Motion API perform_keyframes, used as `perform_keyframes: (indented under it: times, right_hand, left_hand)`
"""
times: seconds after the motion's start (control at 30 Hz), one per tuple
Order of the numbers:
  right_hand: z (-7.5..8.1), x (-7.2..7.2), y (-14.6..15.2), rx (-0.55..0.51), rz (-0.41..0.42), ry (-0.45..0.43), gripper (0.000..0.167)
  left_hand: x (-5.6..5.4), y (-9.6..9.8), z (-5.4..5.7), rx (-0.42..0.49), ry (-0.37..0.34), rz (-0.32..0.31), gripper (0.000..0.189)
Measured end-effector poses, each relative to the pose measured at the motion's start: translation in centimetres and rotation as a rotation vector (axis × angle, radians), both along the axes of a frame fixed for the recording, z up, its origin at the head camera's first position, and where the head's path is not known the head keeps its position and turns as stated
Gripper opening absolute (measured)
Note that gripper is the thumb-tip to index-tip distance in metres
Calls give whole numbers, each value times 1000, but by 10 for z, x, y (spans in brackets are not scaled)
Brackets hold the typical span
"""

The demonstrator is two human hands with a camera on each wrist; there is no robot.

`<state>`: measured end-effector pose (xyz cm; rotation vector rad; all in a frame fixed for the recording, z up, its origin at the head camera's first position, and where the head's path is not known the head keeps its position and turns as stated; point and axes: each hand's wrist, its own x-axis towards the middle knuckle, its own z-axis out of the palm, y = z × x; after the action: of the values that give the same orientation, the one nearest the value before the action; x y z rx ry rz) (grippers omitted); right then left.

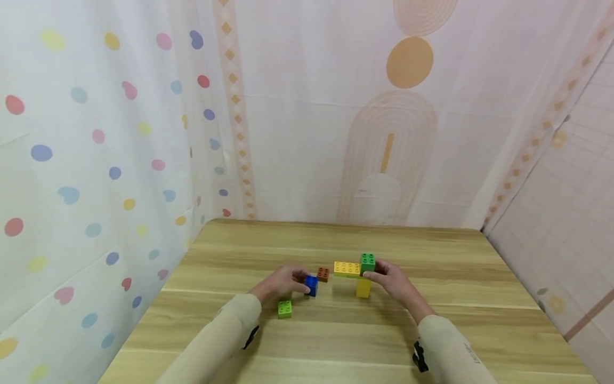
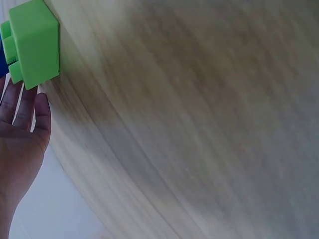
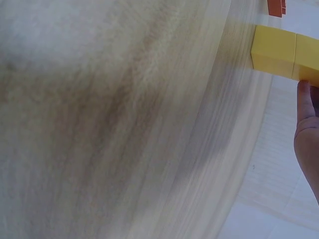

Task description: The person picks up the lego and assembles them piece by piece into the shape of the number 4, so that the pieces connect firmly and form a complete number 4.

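Observation:
My left hand [image 1: 286,281] pinches a dark blue toy building brick [image 1: 311,286] between thumb and fingers, left of centre on the table. A lime-green brick [image 1: 285,309] sits just nearer than that hand; it looms large in the left wrist view [image 2: 37,45]. With thumb and fingers my right hand [image 1: 390,276] holds the stack at its green brick [image 1: 367,261]. Below the green brick, a long yellow brick [image 1: 346,268] juts left over a thin lime-green edge. A yellow column [image 1: 363,288] supports it, made of two bricks in the right wrist view [image 3: 274,50].
A reddish-brown brick [image 1: 323,274] lies between the blue brick and the stack. Everything stands on a wood-grain table [image 1: 336,341]. Patterned curtains [image 1: 307,160] hang behind the table and along both sides.

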<state>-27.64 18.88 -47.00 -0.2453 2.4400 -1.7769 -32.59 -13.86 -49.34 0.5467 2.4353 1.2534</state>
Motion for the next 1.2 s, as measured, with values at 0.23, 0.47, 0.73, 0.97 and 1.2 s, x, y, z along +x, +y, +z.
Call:
perform_keyframes:
  times: [0.23, 0.47, 0.73, 0.97, 1.2]
  right_hand:
    - [-1, -2, 1, 25, -13, -10, 48]
    - [0, -1, -1, 40, -21, -7, 49]
    - [1, 0, -1, 45, -27, 2, 49]
    - [2, 0, -1, 49, -39, -1, 47]
    - [0, -1, -2, 57, -32, 5, 45]
  left_hand:
    - [0, -6, 5, -4, 32, 6, 34]
    - [-1, -10, 15, 39, 34, 74, 36]
    - [-3, -6, 31, 118, 86, 106, 36]
    - [-6, -1, 42, 150, 93, 115, 34]
    - [-9, 10, 56, 195, 119, 124, 35]
